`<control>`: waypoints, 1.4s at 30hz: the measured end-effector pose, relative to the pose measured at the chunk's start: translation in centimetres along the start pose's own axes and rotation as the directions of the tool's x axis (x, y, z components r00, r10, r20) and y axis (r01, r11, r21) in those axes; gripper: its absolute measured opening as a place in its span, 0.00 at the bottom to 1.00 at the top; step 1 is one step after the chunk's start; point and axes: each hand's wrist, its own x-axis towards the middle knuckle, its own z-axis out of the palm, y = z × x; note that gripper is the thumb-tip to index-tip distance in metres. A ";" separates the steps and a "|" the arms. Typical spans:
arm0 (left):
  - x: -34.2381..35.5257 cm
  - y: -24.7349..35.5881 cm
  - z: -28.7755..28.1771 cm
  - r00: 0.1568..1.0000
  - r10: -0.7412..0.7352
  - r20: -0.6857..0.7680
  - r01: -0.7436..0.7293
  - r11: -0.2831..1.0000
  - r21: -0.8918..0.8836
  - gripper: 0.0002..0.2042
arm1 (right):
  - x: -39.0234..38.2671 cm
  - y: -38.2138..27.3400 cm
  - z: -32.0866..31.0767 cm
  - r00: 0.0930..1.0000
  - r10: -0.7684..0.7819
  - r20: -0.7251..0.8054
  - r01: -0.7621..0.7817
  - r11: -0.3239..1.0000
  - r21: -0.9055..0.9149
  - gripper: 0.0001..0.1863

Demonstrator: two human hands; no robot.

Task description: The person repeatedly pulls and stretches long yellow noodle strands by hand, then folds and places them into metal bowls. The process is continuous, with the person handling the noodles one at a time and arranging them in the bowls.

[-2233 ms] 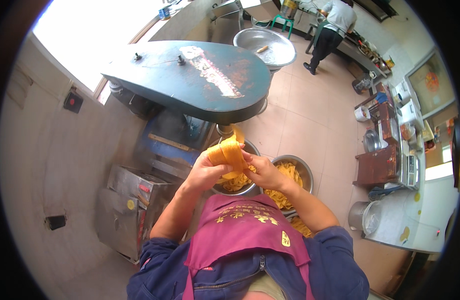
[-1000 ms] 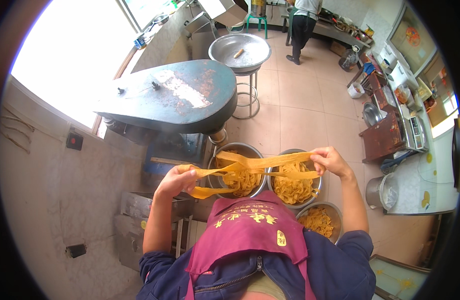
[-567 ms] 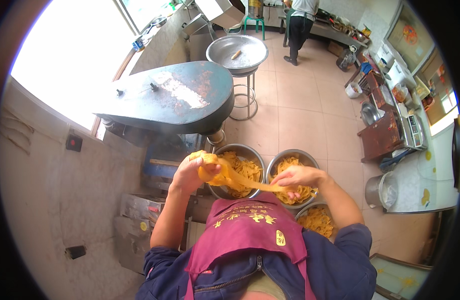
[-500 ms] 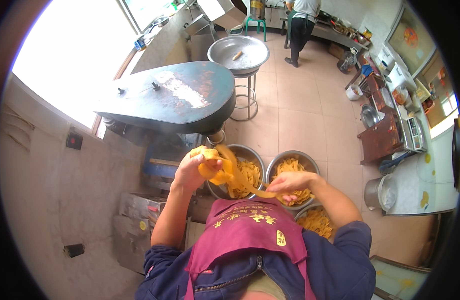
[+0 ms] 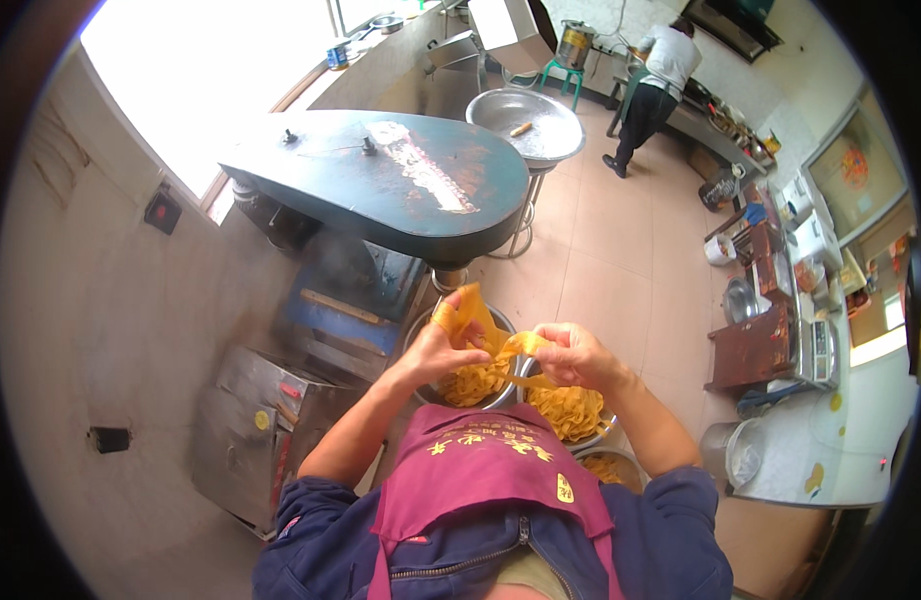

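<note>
A wide, soft yellow noodle strip (image 5: 471, 308) is stretched between my two hands, under the spout of a machine with a teardrop-shaped dark green cover (image 5: 351, 185). My left hand (image 5: 443, 345) has its fingers behind the strip's upper part, the thumb pointing to the right. To the right, my right hand (image 5: 578, 356) pinches a bunched part of it between thumb and fingers. Below my hands, a metal bowl (image 5: 412, 338) holds a heap of yellow strips (image 5: 471, 384). More noodle strips (image 5: 569, 410) fill a second bowl beside it, and a third bowl (image 5: 631, 468) shows partly behind my apron.
Behind the machine, a wide metal basin (image 5: 531, 148) with a short stick-like piece stands on a round stand. A person (image 5: 666, 75) works at the far counter. Metal boxes (image 5: 243, 425) stand at the left; a wooden cabinet (image 5: 751, 348) and a bucket (image 5: 729, 450) are on the right.
My right hand has moved up and inward toward the left one, bringing the strip with it. My left hand has turned and shifted right. The view has swung, moving the machine rightward.
</note>
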 end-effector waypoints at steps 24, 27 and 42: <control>-2.0 -0.3 -1.5 0.992 0.075 0.102 -0.059 0.987 -0.152 0.30 | -0.6 -3.1 -0.8 0.923 -0.278 -0.266 0.290 0.957 0.007 0.07; -2.3 0.6 -1.0 0.990 0.118 0.083 -0.086 0.946 -0.314 0.29 | -1.0 -3.8 -1.1 0.899 -0.337 -0.279 0.378 0.920 0.106 0.07; 1.5 3.1 3.5 0.996 -0.026 -0.082 0.036 0.992 0.123 0.39 | 1.0 -4.6 4.0 0.913 -0.397 -0.095 0.397 0.918 -0.017 0.05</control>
